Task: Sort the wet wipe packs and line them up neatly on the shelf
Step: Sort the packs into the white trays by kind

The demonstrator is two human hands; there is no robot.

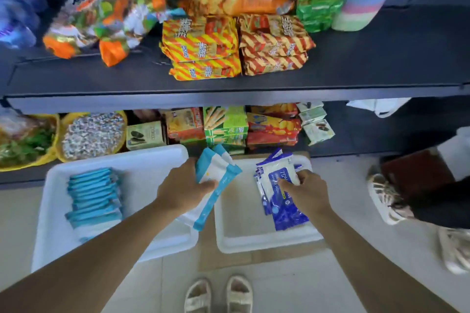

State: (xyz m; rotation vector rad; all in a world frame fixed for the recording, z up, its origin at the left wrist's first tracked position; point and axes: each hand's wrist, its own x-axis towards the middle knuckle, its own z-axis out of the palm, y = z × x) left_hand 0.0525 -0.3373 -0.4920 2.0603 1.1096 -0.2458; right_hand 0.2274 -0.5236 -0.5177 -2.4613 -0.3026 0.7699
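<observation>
My left hand (183, 187) grips a few light-blue and white wet wipe packs (216, 173), held above the gap between two white trays. The left tray (142, 160) holds a row of several light-blue packs (92, 195) standing on edge. My right hand (306, 192) rests on dark-blue and white wipe packs (282, 190) stacked in the right tray (254, 239), with its fingers closed over the top pack.
A dark shelf (229, 84) above carries striped snack bags (203, 48) and green packets. The lower shelf holds boxed snacks (225, 124) and yellow baskets (94, 134). Another person's shoes (386, 198) stand at the right. My sandals (218, 295) are on the tiled floor.
</observation>
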